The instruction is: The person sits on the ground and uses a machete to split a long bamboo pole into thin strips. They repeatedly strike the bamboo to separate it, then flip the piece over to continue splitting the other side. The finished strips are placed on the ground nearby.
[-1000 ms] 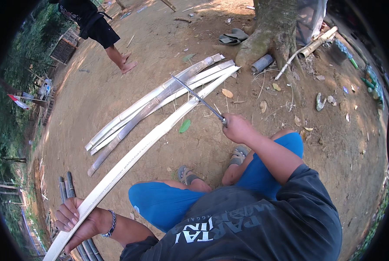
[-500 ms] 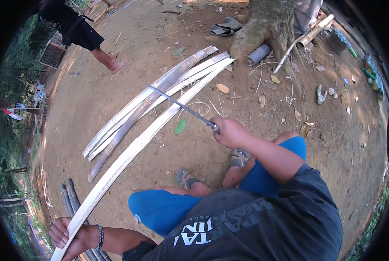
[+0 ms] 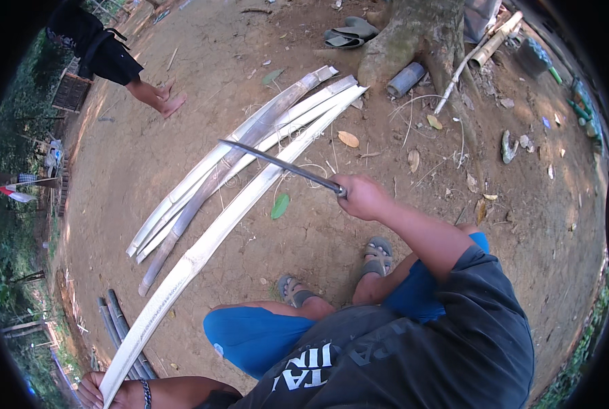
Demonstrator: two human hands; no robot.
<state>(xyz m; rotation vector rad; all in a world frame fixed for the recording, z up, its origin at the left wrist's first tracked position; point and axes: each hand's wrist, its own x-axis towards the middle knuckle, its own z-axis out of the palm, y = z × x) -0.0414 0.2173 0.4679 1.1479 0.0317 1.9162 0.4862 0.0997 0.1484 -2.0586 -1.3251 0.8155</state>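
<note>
A long, pale split-bamboo strip [image 3: 194, 256] slants from the lower left up to the far middle. My left hand [image 3: 93, 391], partly cut off by the lower edge, is closed around its near end. In my right hand [image 3: 363, 198] is the handle of a long-bladed knife, like a machete, its fingers wrapped tight. The knife's dark blade [image 3: 280, 163] points left and crosses over the strip; I cannot tell whether it touches. Beyond the strip, several split bamboo pieces [image 3: 226, 163] lie bunched on the ground, passing under the blade's tip in the view.
A tree trunk [image 3: 420, 41] rises at the far side, with grey footwear [image 3: 351, 33] and a bamboo section [image 3: 406, 80] beside it. Dark poles [image 3: 119, 324] lie at lower left. Another person's bare feet [image 3: 172, 100] stand at far left. Leaves litter the dirt.
The bamboo strip's node has shifted toward the lower left, and my left hand sits lower in the picture. The blade's tip has moved slightly left and down. Both hands keep their hold.
</note>
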